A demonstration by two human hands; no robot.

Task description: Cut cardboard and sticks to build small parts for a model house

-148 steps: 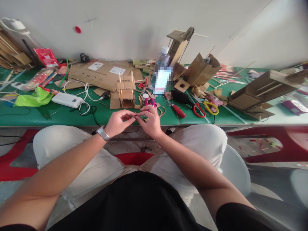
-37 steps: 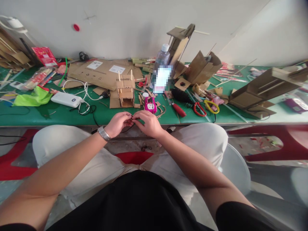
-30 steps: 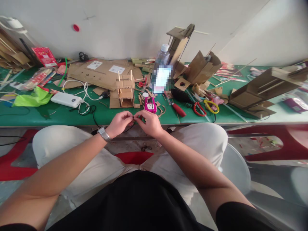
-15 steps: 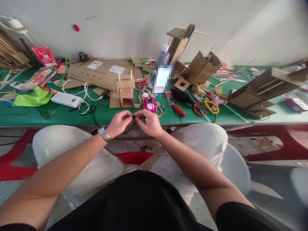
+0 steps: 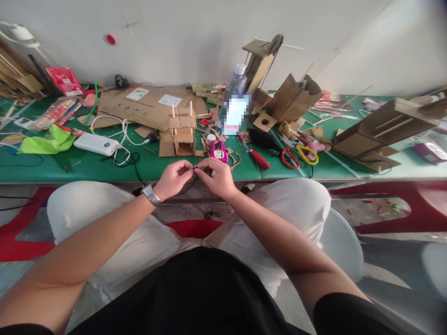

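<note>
Over the table's front edge, my left hand (image 5: 175,178) and my right hand (image 5: 218,178) meet with their fingertips together. Both are closed in a pinch on a thin black cable (image 5: 139,174), whose end is mostly covered by the fingers. The cable loops below the hands and runs left onto the table. Just beyond my fingers stand a small cardboard structure with sticks (image 5: 183,135) and a pink bottle with a white cap (image 5: 218,151).
The green table (image 5: 87,173) holds a white power bank (image 5: 96,144), a red-handled tool (image 5: 259,159), scissors (image 5: 289,159), a glue-coloured clear bottle (image 5: 236,83) and cardboard builds (image 5: 380,125). A red chair (image 5: 394,197) stands to the right.
My right fingertips have shifted slightly over the small dark piece, so less of it shows between the hands. Everything on the table stays where it was.
</note>
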